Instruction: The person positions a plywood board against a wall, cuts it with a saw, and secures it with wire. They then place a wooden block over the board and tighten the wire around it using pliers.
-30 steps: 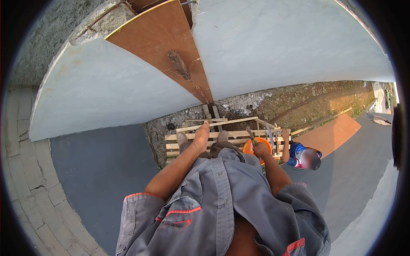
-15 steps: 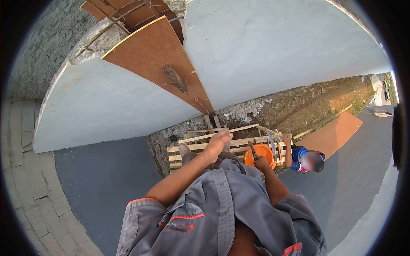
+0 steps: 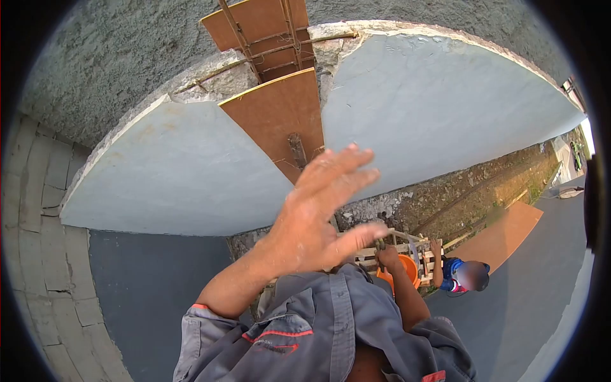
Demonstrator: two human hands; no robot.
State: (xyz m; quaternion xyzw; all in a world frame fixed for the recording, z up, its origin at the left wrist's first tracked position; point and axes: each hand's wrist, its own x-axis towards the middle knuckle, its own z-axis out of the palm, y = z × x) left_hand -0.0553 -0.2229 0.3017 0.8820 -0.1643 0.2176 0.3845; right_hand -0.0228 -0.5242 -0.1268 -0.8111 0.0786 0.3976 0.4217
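My left hand (image 3: 324, 207) is raised in front of me, its fingers spread and holding nothing. It covers part of the brown plywood panel (image 3: 273, 111) and of the wooden slats below. Lower down to the right, my right hand (image 3: 389, 256) is closed round a short, dark, stick-like tool (image 3: 380, 244); its exact kind is too small to make out. Just beside and below that hand is an orange bucket (image 3: 410, 270), partly hidden by my forearm. A wooden slatted platform (image 3: 367, 253) lies under the bucket.
A person in blue (image 3: 453, 274) stands below right, one hand (image 3: 436, 249) at the platform. A grey wall (image 3: 445, 108) with a broken top edge flanks the plywood. Rusty rebar (image 3: 289, 48) crosses the gap above. Another plywood sheet (image 3: 503, 232) lies at right.
My left hand has risen from near the platform toward the wall and camera, fingers now spread. The view has tilted up, showing more wall top and rebar. My right hand keeps the tool.
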